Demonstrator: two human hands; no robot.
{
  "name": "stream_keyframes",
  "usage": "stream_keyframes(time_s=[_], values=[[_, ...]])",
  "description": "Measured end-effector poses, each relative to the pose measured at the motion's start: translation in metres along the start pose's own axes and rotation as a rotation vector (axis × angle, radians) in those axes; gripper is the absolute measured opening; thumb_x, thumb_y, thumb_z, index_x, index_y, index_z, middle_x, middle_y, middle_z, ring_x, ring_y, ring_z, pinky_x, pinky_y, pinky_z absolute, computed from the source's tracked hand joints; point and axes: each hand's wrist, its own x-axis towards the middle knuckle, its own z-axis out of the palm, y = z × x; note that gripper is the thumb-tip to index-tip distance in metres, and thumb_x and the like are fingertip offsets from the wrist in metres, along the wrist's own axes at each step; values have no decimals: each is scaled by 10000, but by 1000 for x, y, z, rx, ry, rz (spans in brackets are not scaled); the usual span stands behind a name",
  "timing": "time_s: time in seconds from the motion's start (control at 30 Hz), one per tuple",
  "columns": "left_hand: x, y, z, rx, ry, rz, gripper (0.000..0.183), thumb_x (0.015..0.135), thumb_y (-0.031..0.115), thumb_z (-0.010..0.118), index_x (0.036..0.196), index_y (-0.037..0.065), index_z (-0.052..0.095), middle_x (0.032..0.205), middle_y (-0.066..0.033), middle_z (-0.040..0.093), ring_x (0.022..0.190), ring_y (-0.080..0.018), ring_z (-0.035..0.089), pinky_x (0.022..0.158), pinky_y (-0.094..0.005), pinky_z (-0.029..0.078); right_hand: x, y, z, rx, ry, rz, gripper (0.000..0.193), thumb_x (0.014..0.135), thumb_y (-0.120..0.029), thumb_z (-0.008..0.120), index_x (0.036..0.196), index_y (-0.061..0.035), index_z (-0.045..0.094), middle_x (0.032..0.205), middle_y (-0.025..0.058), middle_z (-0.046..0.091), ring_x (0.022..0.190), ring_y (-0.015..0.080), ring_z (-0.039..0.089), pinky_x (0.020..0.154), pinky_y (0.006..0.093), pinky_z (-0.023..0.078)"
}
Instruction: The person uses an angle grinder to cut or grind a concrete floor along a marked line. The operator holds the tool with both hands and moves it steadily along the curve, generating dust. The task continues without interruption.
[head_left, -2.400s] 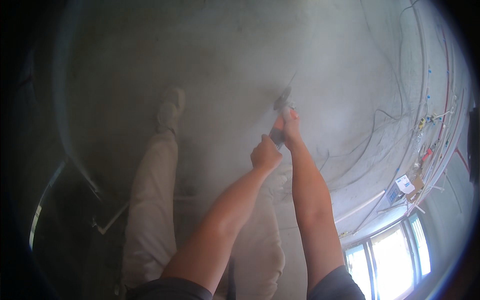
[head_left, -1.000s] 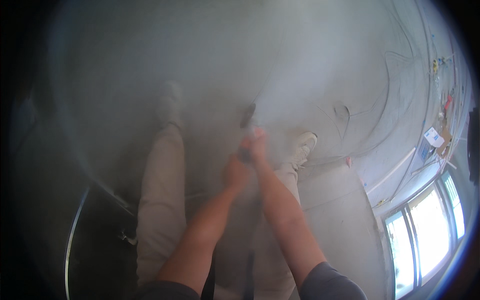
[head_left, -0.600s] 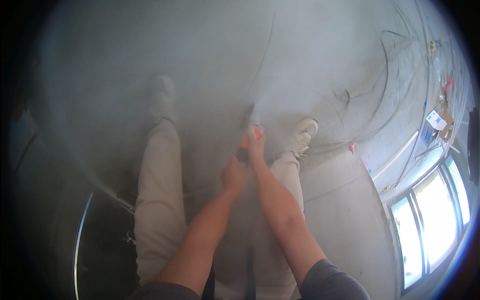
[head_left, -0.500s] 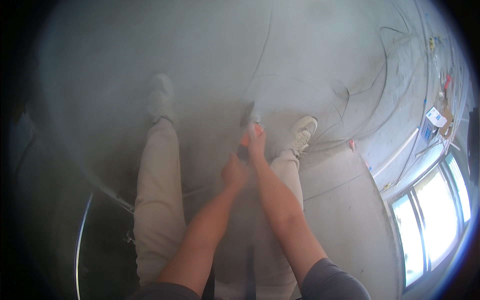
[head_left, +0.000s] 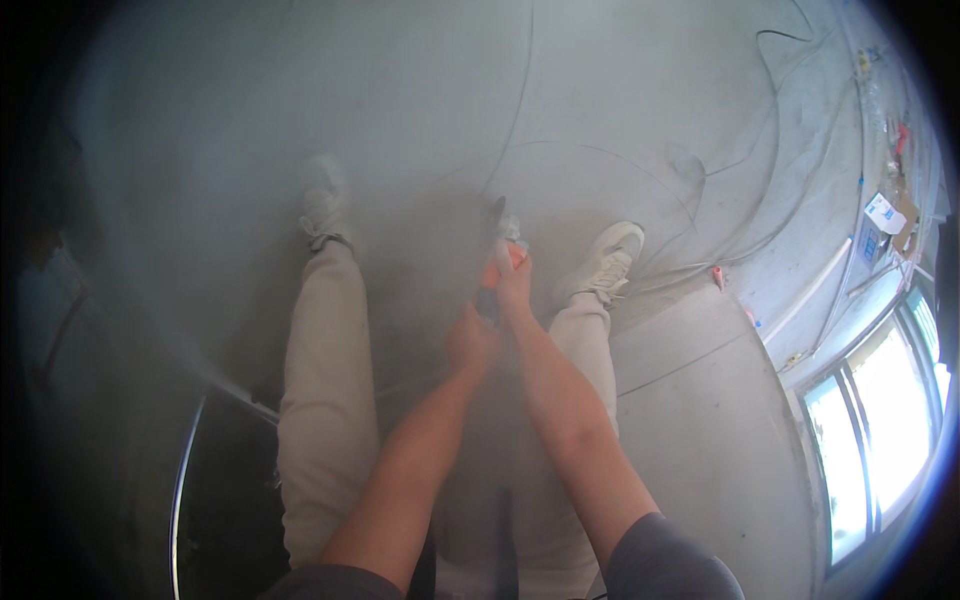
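Observation:
Both my hands are closed on an orange-and-black angle grinder [head_left: 490,276], held low between my feet. My left hand [head_left: 472,342] wraps its rear end. Farther forward, my right hand [head_left: 514,284] grips the body close to the metal head. The dark disc [head_left: 498,210] is seen nearly edge-on and points away from me, at the near end of a thin dark line [head_left: 517,110] on the grey floor. Whether the disc touches the floor, I cannot tell through the dust.
Thick dust haze covers the left and middle. My shoes [head_left: 325,208] [head_left: 612,258] stand on either side of the grinder. Loose cables [head_left: 772,150] lie at the right. Cardboard [head_left: 906,225] and other litter lie farther right, near a bright window [head_left: 890,430].
Surroundings at the right have shifted slightly rightward in view. The grinder stays almost in place in both hands. Haze looks thicker around the disc and left shoe.

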Motion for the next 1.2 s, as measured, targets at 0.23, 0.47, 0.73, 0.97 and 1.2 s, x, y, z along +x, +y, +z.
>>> stream_keyframes(time_s=[0.23,0.47,0.73,0.97,1.2], values=[[3,-11,-4,37,-18,18,504,923,318,788,1295,50,579,1179,-249,749,1114,-467,724,936,-561,559,-20,-12,10,47,43,21,632,1015,-454,727,1415,-14,516,1289,142,637,1201,240,624,1040,402,508],[-1,-5,-11,31,-63,-33,454,946,251,744,1314,48,571,1175,-255,745,1119,-468,719,944,-564,552,-12,4,4,11,17,-24,715,1007,-498,719,1446,19,495,1365,168,617,1258,266,610,1082,417,486],[-2,0,-19,50,-90,-9,485,946,264,743,1313,22,539,1166,-265,743,1105,-470,723,926,-559,556,-3,9,4,-25,32,-17,699,1004,-507,711,1429,23,543,1352,168,633,1247,263,621,1062,420,498],[-3,-1,-16,68,-53,44,550,921,338,766,1315,22,550,1163,-268,744,1100,-485,723,924,-567,559,-10,0,4,83,-3,-36,560,996,-465,724,1312,-9,649,1218,131,690,1088,215,667,933,386,552],[0,3,-24,85,-80,-2,573,890,322,789,1327,33,559,1202,-268,738,1132,-470,717,956,-554,552,-14,1,12,4,48,7,764,1005,-512,695,1509,3,440,1342,171,650,1225,273,644,1052,403,501]])
